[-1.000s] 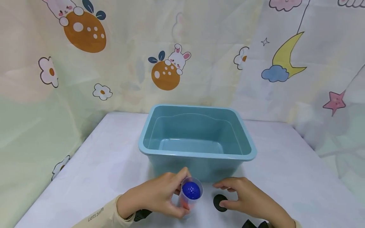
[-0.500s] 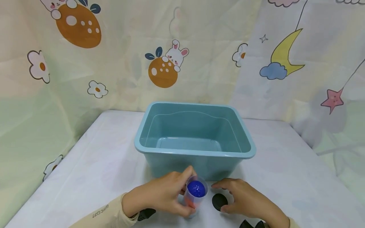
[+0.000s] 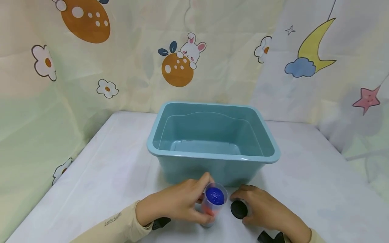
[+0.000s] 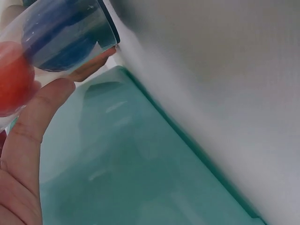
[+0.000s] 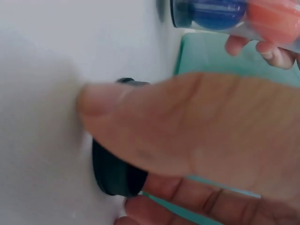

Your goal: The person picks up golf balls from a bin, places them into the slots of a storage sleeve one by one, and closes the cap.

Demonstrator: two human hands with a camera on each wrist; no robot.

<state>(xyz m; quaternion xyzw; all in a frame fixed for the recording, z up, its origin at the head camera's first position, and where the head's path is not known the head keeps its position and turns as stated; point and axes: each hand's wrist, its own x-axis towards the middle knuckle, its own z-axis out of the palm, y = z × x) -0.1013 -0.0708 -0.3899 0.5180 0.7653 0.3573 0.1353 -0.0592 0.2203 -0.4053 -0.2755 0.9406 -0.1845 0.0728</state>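
My left hand (image 3: 182,199) grips a clear tube (image 3: 209,211) in front of the bin, its open top facing up. Inside it, a blue ball (image 3: 215,196) sits near the mouth, above an orange-red ball (image 4: 14,77) that shows in the left wrist view. To the right of the tube, my right hand (image 3: 261,206) pinches a round black cap (image 3: 239,209) between thumb and fingers, by its edge. Close up in the right wrist view, the thumb hides part of the cap (image 5: 115,171), with the other fingers on its far side.
A light-blue plastic bin (image 3: 212,158) stands just beyond both hands, its floor bare. Under everything lies a white tabletop (image 3: 121,162), extending to both sides of the bin. A curtain (image 3: 231,50) printed with rabbits, flowers and a moon hangs behind.
My right fingers have closed in on the black cap, which they earlier only hovered around. The left hand and tube have shifted slightly right. The head view has tilted a little downward.
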